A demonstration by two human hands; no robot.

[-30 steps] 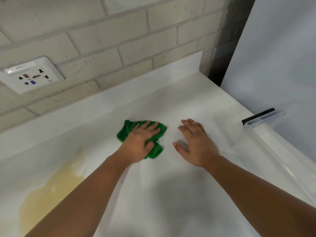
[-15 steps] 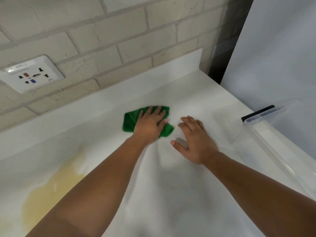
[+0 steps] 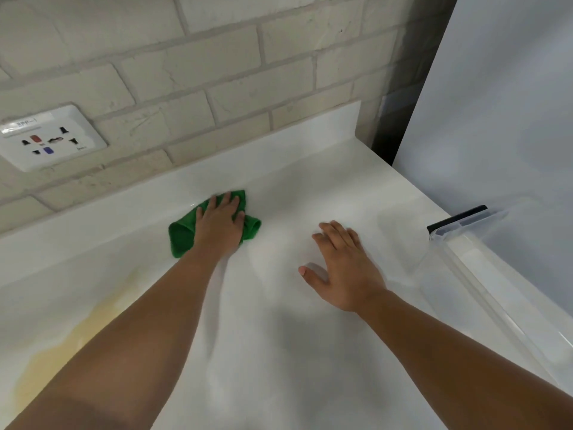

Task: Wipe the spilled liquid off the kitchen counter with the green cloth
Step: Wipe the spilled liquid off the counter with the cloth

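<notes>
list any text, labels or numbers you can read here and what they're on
"8PP-1", first character blurred, perhaps B: on the label strip atop the wall socket plate.
A small mark at that plate's lower right: too small to read.
Nothing else bears text.

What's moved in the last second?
The left hand pushed the green cloth away toward the backsplash, then leftward. The right hand stayed flat on the counter. The yellow spill is unchanged and not yet reached.

Left hand (image 3: 218, 228), green cloth (image 3: 181, 237) nearer backsplash (image 3: 279, 145)
</notes>
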